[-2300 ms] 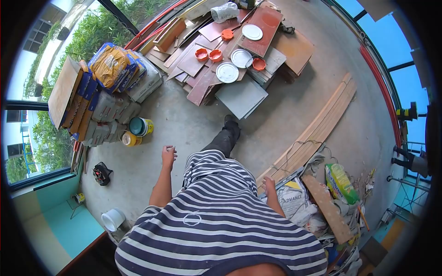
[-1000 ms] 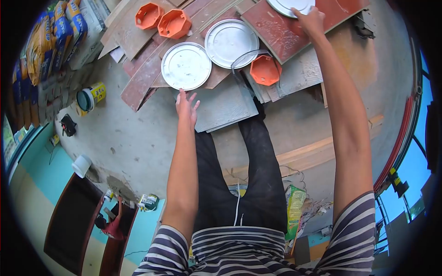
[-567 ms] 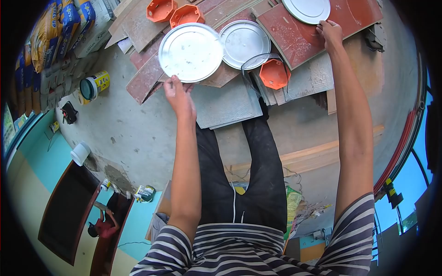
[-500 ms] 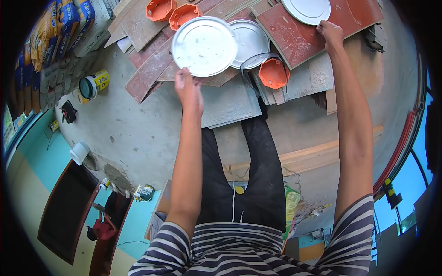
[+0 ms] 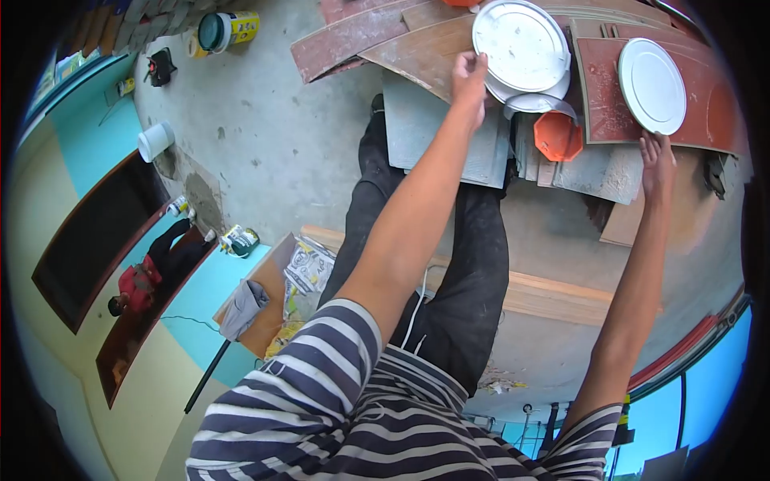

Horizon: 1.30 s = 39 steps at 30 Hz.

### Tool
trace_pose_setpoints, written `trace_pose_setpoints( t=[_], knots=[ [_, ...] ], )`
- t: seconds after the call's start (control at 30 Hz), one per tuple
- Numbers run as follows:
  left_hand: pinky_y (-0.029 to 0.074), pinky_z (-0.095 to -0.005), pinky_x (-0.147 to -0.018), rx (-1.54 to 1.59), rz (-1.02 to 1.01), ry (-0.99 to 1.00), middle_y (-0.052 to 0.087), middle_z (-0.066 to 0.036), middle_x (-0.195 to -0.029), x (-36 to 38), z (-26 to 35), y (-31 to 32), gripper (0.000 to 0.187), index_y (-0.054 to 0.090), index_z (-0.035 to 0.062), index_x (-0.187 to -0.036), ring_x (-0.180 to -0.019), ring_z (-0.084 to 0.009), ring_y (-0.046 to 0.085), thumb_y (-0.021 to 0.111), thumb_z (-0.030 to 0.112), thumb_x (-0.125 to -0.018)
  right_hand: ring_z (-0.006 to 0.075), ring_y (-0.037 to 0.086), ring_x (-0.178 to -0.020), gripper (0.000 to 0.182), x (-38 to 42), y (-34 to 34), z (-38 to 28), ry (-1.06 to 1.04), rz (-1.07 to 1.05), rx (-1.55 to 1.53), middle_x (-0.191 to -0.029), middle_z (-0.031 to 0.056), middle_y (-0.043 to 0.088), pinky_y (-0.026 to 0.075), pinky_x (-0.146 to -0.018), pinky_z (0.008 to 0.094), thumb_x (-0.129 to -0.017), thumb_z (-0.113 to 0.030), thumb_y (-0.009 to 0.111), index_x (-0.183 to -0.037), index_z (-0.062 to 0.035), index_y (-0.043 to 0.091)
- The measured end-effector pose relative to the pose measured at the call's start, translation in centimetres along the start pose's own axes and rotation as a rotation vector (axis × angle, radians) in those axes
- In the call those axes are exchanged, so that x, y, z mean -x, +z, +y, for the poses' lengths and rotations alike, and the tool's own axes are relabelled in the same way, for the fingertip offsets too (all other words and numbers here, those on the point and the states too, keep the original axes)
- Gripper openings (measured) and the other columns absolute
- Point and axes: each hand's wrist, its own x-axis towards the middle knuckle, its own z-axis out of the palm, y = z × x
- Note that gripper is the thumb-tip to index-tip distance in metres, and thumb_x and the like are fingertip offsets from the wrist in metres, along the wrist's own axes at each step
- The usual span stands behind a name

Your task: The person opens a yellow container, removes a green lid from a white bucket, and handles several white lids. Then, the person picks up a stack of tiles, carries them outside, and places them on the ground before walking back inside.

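Observation:
My left hand (image 5: 470,90) grips the near-left edge of a round white lid (image 5: 520,46) with a ribbed rim and small specks on its face. A second round lid (image 5: 553,98) lies beneath it, mostly covered. At the far right, my right hand (image 5: 658,160) has its fingertips on the near edge of another round white lid (image 5: 652,86). That one is over a dusty red board (image 5: 603,88). An orange octagonal box (image 5: 558,136) sits just below the covered lid, with clear curved plastic (image 5: 539,104) beside it.
Brown and red boards (image 5: 417,58) are stacked across the far side. Grey tiles (image 5: 437,132) lie by my legs. Timber planks (image 5: 561,297) rest on the floor nearer me. Buckets (image 5: 233,32) stand at left, and a person in red (image 5: 138,284) is farther off.
My view has swung, shifting the scene left and up. My left hand has brought its lid across over the second lid. The right-hand lid is now farther right over the red board.

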Motion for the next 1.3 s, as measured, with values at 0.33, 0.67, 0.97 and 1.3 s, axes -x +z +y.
trace_pose_setpoints(
  t=[0.33, 0.67, 0.97, 1.3],
  knots=[
    [0.045, -0.0238, -0.074, -0.122, -0.002, 0.423, 0.059, -0.005, -0.091, 0.8, 6.5, 0.1, 0.024, 0.055, -0.0002, -0.104, -0.083, -0.0107, 0.056, 0.066, 0.014, -0.088, 0.0319, 0.057, -0.105, 0.022, 3.7, 3.1, 2.5, -0.056, 0.085, -0.373, -0.110, 0.0236, 0.054, 0.050, -0.094, 0.0384, -0.091, -0.007, 0.050, -0.102, 0.0117, 0.047],
    [0.046, -0.0307, -0.073, -0.756, 0.151, 0.869, 0.050, -0.009, -0.094, 2.3, 13.9, -1.5, 0.029, 0.058, 0.0017, -0.101, -0.081, -0.0189, 0.052, 0.067, 0.026, -0.087, 0.0283, 0.053, -0.102, 0.025, 16.1, 7.3, 7.7, 0.036, 0.175, -0.404, -0.109, 0.0173, 0.052, 0.046, -0.096, 0.0403, -0.089, -0.011, 0.050, -0.107, 0.0055, 0.047],
    [0.042, -0.0400, -0.086, -0.798, 0.043, 0.966, 0.054, -0.016, -0.096, 2.0, 20.0, -8.8, 0.021, 0.057, 0.0040, -0.094, -0.094, -0.0349, 0.053, 0.068, 0.012, -0.078, 0.0310, 0.049, -0.116, 0.036, 30.4, 4.3, 11.8, -0.021, 0.398, -0.140, -0.125, 0.0212, 0.050, 0.036, -0.106, 0.0429, -0.096, -0.018, 0.039, -0.121, 0.0064, 0.045],
    [0.043, -0.0368, -0.077, -0.655, -0.127, 0.746, 0.047, -0.014, -0.092, 4.1, 31.1, -21.7, 0.021, 0.054, 0.0022, -0.098, -0.087, -0.0311, 0.053, 0.065, 0.014, -0.085, 0.0222, 0.049, -0.095, 0.026, 40.9, 25.9, 13.1, 0.024, 0.349, -0.446, -0.102, 0.0130, 0.051, 0.044, -0.090, 0.0328, -0.088, -0.018, 0.053, -0.103, 0.0040, 0.050]
  ],
)
